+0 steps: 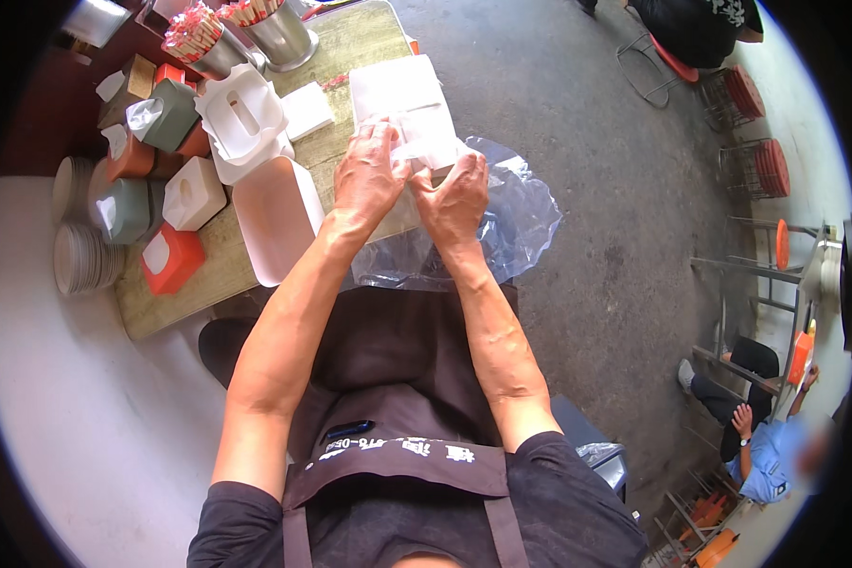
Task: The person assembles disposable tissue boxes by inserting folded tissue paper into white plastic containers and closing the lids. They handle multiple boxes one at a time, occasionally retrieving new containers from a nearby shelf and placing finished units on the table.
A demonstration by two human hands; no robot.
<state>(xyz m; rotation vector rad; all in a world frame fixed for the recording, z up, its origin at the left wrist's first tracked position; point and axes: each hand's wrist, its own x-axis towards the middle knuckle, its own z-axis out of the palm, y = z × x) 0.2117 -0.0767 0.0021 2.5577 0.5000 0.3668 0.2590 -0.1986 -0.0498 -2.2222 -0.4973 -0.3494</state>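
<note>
Item, my left hand (pixel 371 180): fingers bent over the top of a white paper stack (pixel 398 85), thumb turned inward.
Item, my right hand (pixel 454 194): fingers curled at the stack's near right corner, thumb almost meeting the left one. Both grips are narrow, closed in on the stack's near end; whether they pinch paper or thin wrapping I cannot tell. Holding from two sides probably steadies it.

Item, the stack itself: lying flat at the right edge of the wooden table (pixel 161 308), straight ahead of me, likely so both hands meet it squarely.
Item, one clear plastic bag (pixel 535 204): crumpled, below and beside my right hand.
Item, one long pale bin (pixel 275 213): open side up, just beside my left forearm, presumably for easy reach.
Item, one slotted white cover (pixel 218 114): beyond the bin.
Item, one small white pile (pixel 308 111): between that cover and the stack.

Item, tissue boxes, including an orange one (pixel 173 265) and a cream one (pixel 194 194): grouped at the left, perhaps to save room.
Item, two metal cups (pixel 289 43) at the far end, holding wrapped sticks on end, apparently to keep them together.
Item, round plates (pixel 85 260): piled beyond the table's left edge.
</note>
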